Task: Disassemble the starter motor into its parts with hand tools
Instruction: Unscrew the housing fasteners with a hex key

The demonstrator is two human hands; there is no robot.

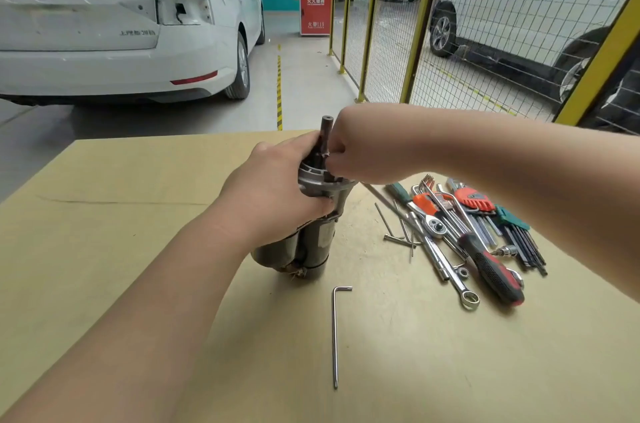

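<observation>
Bare forearms reach in from the lower left and the right edge over a wide tan cardboard-covered table (138,284) in a vehicle workshop. Behind the table stand a white sedan with its tail lamp removed (114,17), a yellow-framed wire mesh fence (391,41) and, beyond the mesh, a silver car (540,17).

At the table's centre, the dark cylindrical starter motor with a grey cast-metal nose housing (304,235) stands upright on its rear end, its dark shaft pointing up. The left hand (273,187) is clamped around the grey housing, holding the unit steady. The right hand (363,148) has its fingers pinched together on the shaft area just above the housing (what they grasp there is hidden).

To the right lies a heap of hand tools: a red-and-black-handled screwdriver (493,272), a chrome ratchet wrench with an orange grip (431,214), a chrome combination spanner (446,270), a red-holdered set of hex keys (474,200) and a green-holdered set of dark hex keys (519,235).

Nearest the viewer, a single long silver L-shaped hex key (335,336) lies apart from the heap, in front of the motor.
</observation>
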